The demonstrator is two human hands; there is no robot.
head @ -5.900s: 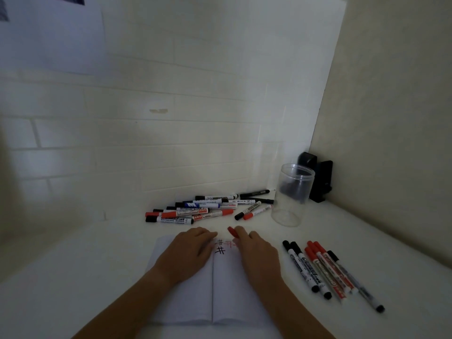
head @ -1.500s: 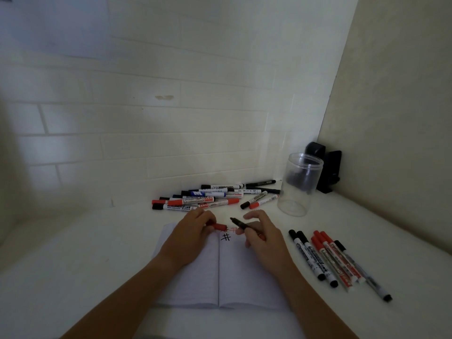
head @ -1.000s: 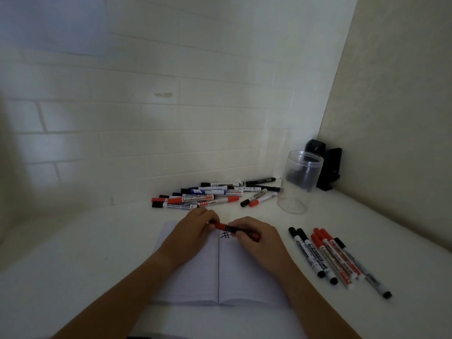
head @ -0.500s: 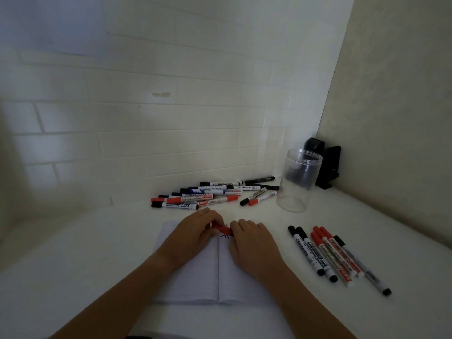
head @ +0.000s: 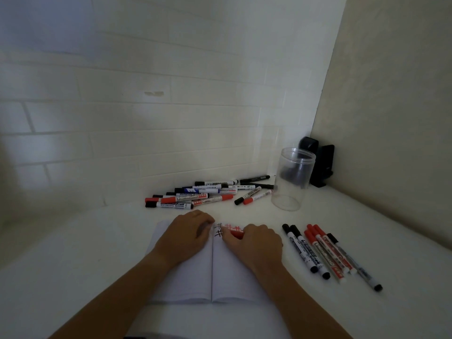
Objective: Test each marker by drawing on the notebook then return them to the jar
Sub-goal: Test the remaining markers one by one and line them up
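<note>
An open white notebook [head: 188,282] lies in front of me, with black and red hash marks [head: 221,229] near the top of its fold. My left hand [head: 186,237] rests on the left page, fingers loosely bent, holding nothing I can see. My right hand [head: 255,243] lies on the right page and grips a marker, of which only the red cap [head: 236,235] shows under the fingers. The clear plastic jar [head: 292,182] stands upright at the back right and holds no markers. A pile of markers [head: 195,198] lies by the wall.
Several black and red capped markers [head: 322,253] lie side by side on the white table right of the notebook. A black object [head: 321,165] stands in the corner behind the jar. Walls close the back and the right side.
The red cap held by my left hand went onto the marker in my right hand. My left hand then let go and settled on the page. My right hand lowered the capped marker.
</note>
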